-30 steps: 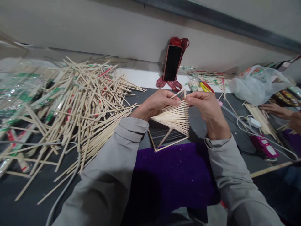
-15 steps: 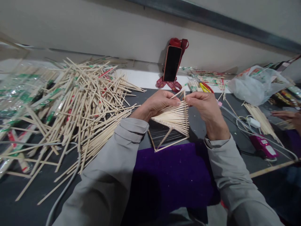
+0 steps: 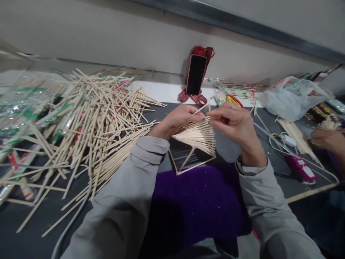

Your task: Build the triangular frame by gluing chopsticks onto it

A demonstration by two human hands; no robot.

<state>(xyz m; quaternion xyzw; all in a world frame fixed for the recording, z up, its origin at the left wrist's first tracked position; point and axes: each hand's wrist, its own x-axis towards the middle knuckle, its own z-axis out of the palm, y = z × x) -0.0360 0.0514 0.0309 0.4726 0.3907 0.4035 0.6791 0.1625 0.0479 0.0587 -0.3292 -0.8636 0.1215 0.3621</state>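
A twisted, fanned stack of pale wooden chopsticks [image 3: 195, 136] stands over the dark tabletop, with a triangular frame of sticks at its lower side. Along its upper left edge, my left hand [image 3: 182, 120] is closed, thumb and fingers gripping the stack. My right hand [image 3: 234, 124] pinches at the tip of a chopstick at the stack's top right; the fingers partly hide that end. Beyond both hands a slanted stick [image 3: 202, 107] of the structure juts up.
Loose chopsticks [image 3: 107, 104] lie heaped on the left beside wrapped packs [image 3: 21, 104]. A phone [image 3: 196, 75] leans upright at the back. Yellow-and-red-handled pliers [image 3: 234, 101], a plastic bag [image 3: 292, 99], a magenta device [image 3: 300, 168] with cables and another person's hand [image 3: 327, 140] are on the right.
My right hand has shifted slightly left and turned, its fingers now over the top sticks. My left hand stays nearly in place. The other person's hand now shows with a bunch of sticks.
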